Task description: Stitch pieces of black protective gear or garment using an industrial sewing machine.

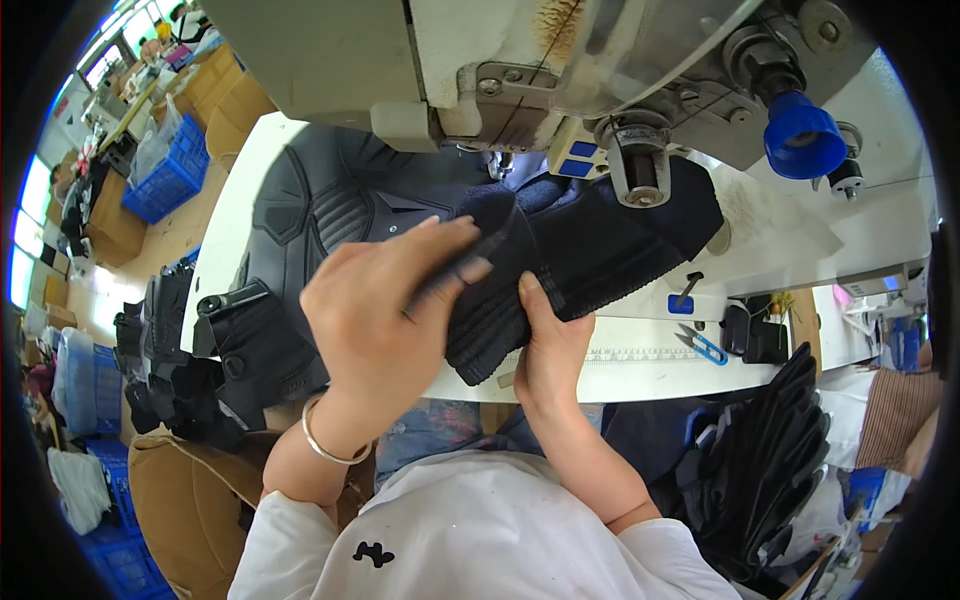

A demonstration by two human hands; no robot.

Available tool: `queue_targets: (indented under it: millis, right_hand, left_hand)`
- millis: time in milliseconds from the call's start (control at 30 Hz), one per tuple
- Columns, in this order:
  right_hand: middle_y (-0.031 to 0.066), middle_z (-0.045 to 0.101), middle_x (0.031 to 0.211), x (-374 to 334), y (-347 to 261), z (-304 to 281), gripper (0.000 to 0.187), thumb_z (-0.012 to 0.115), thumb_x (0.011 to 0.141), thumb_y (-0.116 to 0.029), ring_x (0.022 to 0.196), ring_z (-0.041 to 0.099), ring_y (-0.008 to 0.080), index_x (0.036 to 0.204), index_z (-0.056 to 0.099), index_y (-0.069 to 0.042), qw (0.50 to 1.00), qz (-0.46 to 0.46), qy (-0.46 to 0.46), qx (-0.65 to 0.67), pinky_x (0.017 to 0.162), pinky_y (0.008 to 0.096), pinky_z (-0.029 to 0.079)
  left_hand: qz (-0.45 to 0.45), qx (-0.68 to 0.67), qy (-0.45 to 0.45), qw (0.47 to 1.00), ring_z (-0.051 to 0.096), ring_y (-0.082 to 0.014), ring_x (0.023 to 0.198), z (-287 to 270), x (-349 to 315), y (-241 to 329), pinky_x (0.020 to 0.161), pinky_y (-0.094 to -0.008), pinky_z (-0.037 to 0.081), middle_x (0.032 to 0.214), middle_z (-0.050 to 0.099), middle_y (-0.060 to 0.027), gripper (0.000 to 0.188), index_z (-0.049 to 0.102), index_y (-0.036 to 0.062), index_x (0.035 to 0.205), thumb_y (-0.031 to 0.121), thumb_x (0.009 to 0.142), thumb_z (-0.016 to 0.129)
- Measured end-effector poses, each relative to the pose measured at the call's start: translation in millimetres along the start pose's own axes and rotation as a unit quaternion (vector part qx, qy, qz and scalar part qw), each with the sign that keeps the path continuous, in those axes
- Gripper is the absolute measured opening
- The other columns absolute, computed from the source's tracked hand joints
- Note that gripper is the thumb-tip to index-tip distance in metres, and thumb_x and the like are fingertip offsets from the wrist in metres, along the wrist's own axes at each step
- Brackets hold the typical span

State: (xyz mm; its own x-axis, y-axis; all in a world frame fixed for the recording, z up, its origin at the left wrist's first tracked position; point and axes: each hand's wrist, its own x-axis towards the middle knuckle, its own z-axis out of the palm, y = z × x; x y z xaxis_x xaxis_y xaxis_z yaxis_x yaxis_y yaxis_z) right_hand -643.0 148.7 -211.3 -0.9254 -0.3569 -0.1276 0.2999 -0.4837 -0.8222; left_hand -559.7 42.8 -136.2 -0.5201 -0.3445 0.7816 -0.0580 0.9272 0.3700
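A black padded piece [600, 240] with ribbed edges and a dark blue fuzzy lining lies under the sewing machine head [500, 100]. My right hand [555, 350] grips its near edge, thumb on top. Over its left part, my left hand [375, 305] is closed and smeared by motion. A dark, thin thing shows between its thumb and fingers; whether that is the fabric's edge or a separate item cannot be made out. To the left spreads a larger black moulded panel [345, 215] with raised ribs, running toward the needle area. Whether it joins the padded piece is hidden.
Blue-handled thread snips [705, 345] lie on the white table [640, 375], beside a ruler strip [640, 353] and a small black box [765, 342]. Black pieces [170, 350] hang at the left edge. Stacked black pieces [765, 470] sit lower right; blue crates [170, 170] stand on the floor.
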Motion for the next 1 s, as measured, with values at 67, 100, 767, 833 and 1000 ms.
queue_targets:
  millis: [67,100,767,833,1000]
  right_hand:
    - [0.0047,0.060,0.108,3.0,2.0,-1.5,0.036,0.068,0.088,-0.001,0.097,0.058,0.0125,0.120,0.052,0.000,1.000,-0.011,0.014,0.003,0.089,0.0276,0.047]
    - [0.0056,0.061,0.108,4.6,1.7,-2.5,0.037,0.068,0.087,0.001,0.097,0.059,0.0117,0.120,0.051,0.001,0.999,-0.020,0.025,0.006,0.087,0.0257,0.049]
    - [0.0067,0.061,0.111,-0.2,-9.4,-3.0,0.036,0.065,0.089,0.001,0.096,0.059,0.0122,0.122,0.050,0.000,0.999,0.028,-0.017,0.038,0.088,0.0265,0.049]
    - [0.0067,0.060,0.112,0.9,-10.6,-4.1,0.036,0.064,0.090,0.001,0.098,0.059,0.0124,0.123,0.050,0.000,0.998,0.032,-0.020,0.042,0.089,0.0268,0.049]
    - [0.0076,0.060,0.116,3.8,-12.5,-6.5,0.039,0.063,0.091,0.001,0.102,0.059,0.0137,0.126,0.048,-0.001,0.997,0.046,-0.041,0.045,0.092,0.0286,0.049]
  left_hand:
    - [-0.201,-0.119,0.001,0.972,0.065,-0.0212,0.064,-3.0,8.9,8.4,0.065,-0.0294,0.050,0.081,0.073,-0.0087,0.019,0.073,0.0021,0.091,0.011,0.075,0.077]
    - [-0.263,-0.167,0.011,0.950,0.063,-0.0213,0.062,-3.3,12.6,10.2,0.065,-0.0291,0.050,0.080,0.072,-0.0094,0.021,0.073,0.0017,0.091,0.012,0.074,0.077]
    - [0.249,0.190,-0.053,0.948,0.071,-0.0253,0.093,13.0,-17.5,-3.8,0.073,-0.0280,0.051,0.099,0.073,-0.0071,0.021,0.071,0.0077,0.093,0.011,0.074,0.063]
    - [0.254,0.202,-0.052,0.944,0.070,-0.0261,0.093,14.3,-18.0,-3.5,0.073,-0.0282,0.051,0.099,0.073,-0.0076,0.020,0.071,0.0074,0.094,0.012,0.075,0.064]
    - [0.267,0.211,-0.049,0.939,0.070,-0.0279,0.091,15.2,-19.8,-4.6,0.071,-0.0290,0.052,0.100,0.072,-0.0092,0.018,0.070,0.0060,0.094,0.012,0.077,0.066]
